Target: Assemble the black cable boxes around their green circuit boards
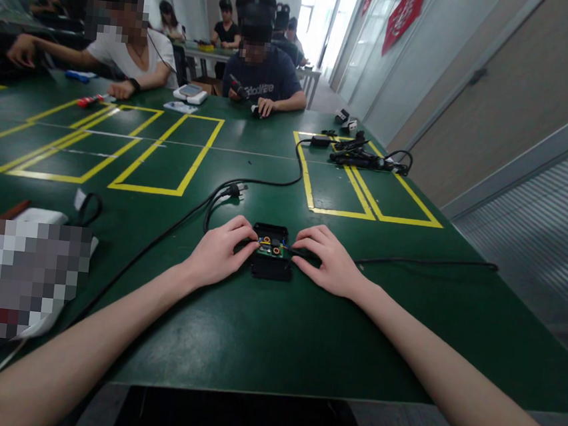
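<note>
An opened black plastic case [272,270] lies in front of me, its two halves apart. Between them sits a small green circuit board [271,246] with copper coils and thin coloured wires. My left hand [225,251] pinches the board's left end, thumb and fingers together. At the other end, my right hand [327,261] has its fingers closed around the black cable [410,260] where it meets the board. The cable runs off to the right across the table. The fingertips hide both wire joints.
A power plug [236,191] on a black cord lies beyond my left hand. Bundled black adapters [359,159] rest at the back right of the green table [181,344]. Yellow tape outlines mark the surface. A blurred-out object [20,288] stands at left. Two people sit across.
</note>
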`<state>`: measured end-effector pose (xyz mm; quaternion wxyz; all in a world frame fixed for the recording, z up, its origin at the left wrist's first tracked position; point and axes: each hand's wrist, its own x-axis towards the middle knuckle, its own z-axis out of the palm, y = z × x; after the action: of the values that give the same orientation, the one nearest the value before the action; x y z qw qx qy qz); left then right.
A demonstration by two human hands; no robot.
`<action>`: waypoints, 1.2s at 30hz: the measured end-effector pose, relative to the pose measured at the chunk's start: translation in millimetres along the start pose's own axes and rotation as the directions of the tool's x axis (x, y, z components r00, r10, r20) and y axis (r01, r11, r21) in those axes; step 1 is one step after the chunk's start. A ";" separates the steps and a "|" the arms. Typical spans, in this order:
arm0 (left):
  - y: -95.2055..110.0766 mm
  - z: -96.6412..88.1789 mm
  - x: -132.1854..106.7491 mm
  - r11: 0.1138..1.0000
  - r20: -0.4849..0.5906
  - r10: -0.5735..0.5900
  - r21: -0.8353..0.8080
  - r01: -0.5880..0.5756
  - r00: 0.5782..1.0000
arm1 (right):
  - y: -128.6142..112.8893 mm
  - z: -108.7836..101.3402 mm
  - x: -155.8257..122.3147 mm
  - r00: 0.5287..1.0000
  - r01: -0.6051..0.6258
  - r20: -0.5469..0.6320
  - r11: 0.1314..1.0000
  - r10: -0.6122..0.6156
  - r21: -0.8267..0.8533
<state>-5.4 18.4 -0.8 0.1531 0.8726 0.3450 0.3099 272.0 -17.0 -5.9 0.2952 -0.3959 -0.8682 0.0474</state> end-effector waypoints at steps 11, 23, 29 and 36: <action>10.7 -11.9 -1.7 0.969 0.068 0.120 -0.224 -0.102 0.990 | -4.9 -6.1 -9.6 0.997 0.043 0.062 0.990 -0.052 0.131; 5.6 -3.6 -3.2 0.983 0.155 0.020 -0.181 0.008 0.988 | -2.7 0.0 -9.0 0.986 -0.101 0.147 0.987 0.082 0.122; 5.1 -3.8 -2.3 0.988 0.177 -0.009 -0.147 0.036 0.984 | -0.4 -2.0 -7.1 0.991 -0.055 0.128 0.988 0.037 0.142; 2.8 -5.4 -1.0 0.991 0.207 -0.006 -0.131 0.034 0.978 | 1.2 -3.0 -6.8 0.990 -0.004 0.140 0.980 -0.025 0.199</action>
<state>-8.0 16.0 4.2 0.2493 0.8843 0.3144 0.2387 277.9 -21.6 -7.0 0.2710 -0.3555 -0.8801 0.1601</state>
